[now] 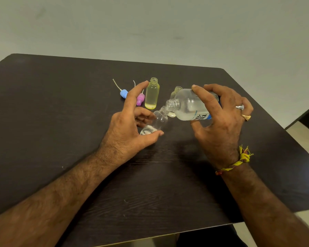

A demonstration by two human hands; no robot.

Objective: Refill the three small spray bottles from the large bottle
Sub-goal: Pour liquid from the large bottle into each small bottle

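Observation:
My right hand (219, 118) grips the large clear bottle (189, 106), tipped on its side with its open mouth pointing left. Its mouth meets the neck of a small clear bottle (157, 122), which my left hand (130, 125) holds tilted on the table; a little liquid lies at its base. A small uncapped bottle with yellowish liquid (152, 94) stands upright behind. A third small bottle (175, 93) stands behind the large bottle, mostly hidden. A blue spray cap (123, 93) and a pink spray cap (140, 99) lie on the table with their tubes.
The dark wooden table (61, 122) fills the view; its right edge and near edge are close to my forearms. A pale floor lies beyond the far edge.

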